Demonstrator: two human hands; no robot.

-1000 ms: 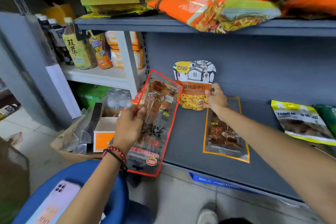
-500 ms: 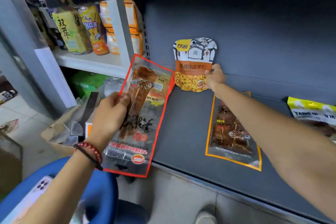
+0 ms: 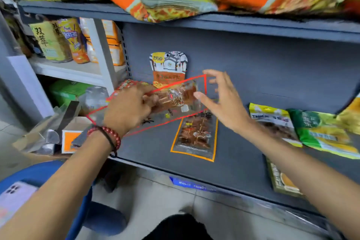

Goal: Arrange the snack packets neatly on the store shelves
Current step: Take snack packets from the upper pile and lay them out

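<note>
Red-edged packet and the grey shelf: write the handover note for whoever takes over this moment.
Left hand: shut on the red-edged packet, held tilted in the air above the grey shelf.
Right hand: open, fingers spread at the packet's upper end, gripping nothing.
On the shelf: the yellow-topped pouch stands against the back panel; the orange-edged packet lies flat in front of it; green and yellow bags lie further right.
Done: the pouch is stood up.
Left: place the red-edged packet, probably beside the orange-edged one, then tidy the loose bags on the right.
</note>
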